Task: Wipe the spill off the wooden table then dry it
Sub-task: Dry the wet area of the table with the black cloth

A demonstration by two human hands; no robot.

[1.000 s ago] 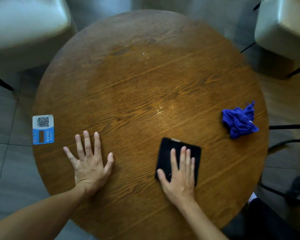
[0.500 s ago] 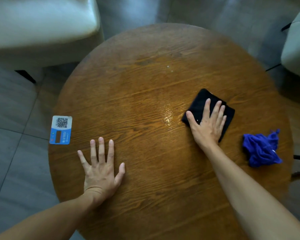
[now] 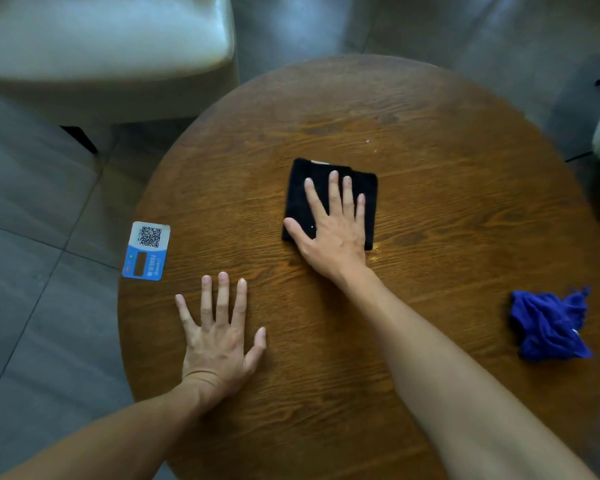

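At the near edge of the round wooden table [image 3: 430,209], the left hand [image 3: 219,336] lies flat with fingers spread, palm down on bare wood, gripping nothing; it looks to be bracing the body. Off to the right, near the rim and well apart from both hands, a crumpled blue cloth [image 3: 548,325] sits untouched, which I take to be the one meant for drying. On the opposite side, a blue-and-white QR code sticker [image 3: 147,250] is stuck at the left rim.

Farther in, near the table's middle, the right hand [image 3: 333,230] presses flat on a folded black cloth [image 3: 302,195], fingers extended over it rather than curled around it, so it pins the cloth down more than it grasps it. A small glossy wet patch [image 3: 374,256] shows on the wood just beside the cloth's near right corner, by the wrist. A couple of tiny pale specks [image 3: 368,141] sit beyond the cloth.

By my reading, the wiping is under way but unfinished: some wetness remains at the cloth's edge, and the drying step has not begun. Pale upholstered chairs [image 3: 101,53] stand past the far rim.
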